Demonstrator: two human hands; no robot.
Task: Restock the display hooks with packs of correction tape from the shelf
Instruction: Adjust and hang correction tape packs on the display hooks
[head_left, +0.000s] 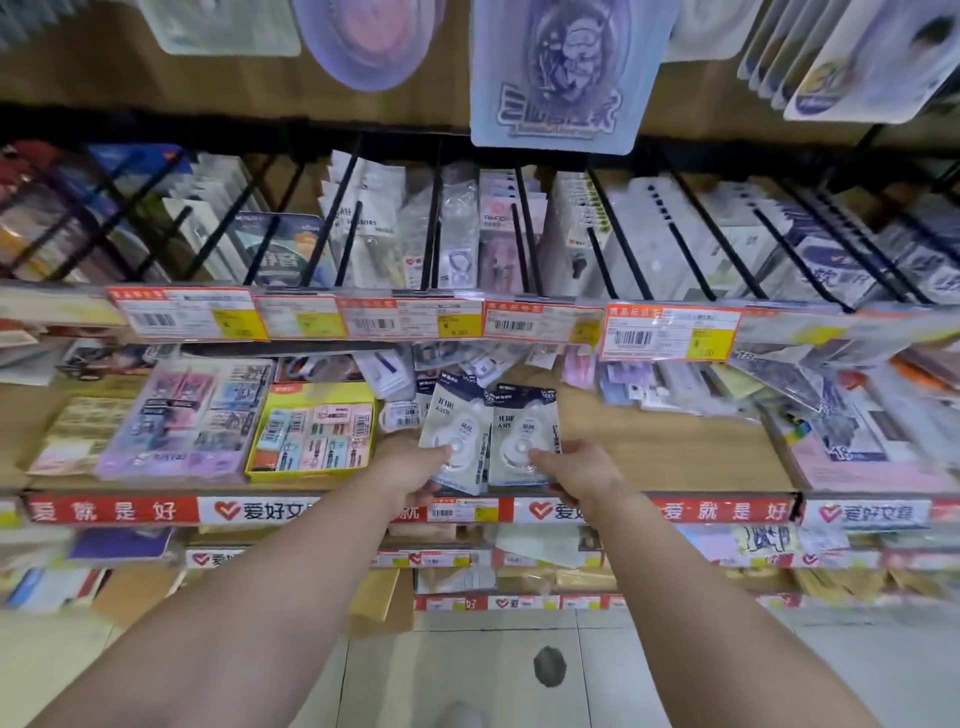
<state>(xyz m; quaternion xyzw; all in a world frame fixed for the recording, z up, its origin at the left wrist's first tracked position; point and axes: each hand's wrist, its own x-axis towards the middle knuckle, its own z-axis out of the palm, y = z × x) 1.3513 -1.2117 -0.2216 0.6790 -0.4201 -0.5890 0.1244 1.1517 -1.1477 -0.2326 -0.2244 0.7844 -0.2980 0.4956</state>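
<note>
Two white packs of correction tape with dark blue tops are held side by side over the wooden shelf (675, 441). My left hand (410, 475) grips the left pack (452, 426) at its lower edge, thumb on the front. My right hand (576, 475) grips the right pack (522, 431) the same way. Both packs stand nearly upright, tilted slightly apart. Above them runs a row of black display hooks (524, 228) loaded with hanging packs; one hook near the centre shows bare wire at its front.
A strip of price labels (670, 332) fronts the hook row. On the shelf to the left sit a yellow box of erasers (311, 431) and a purple box (182, 415). More packets lie at the shelf's right. Lower shelves and the tiled floor are below.
</note>
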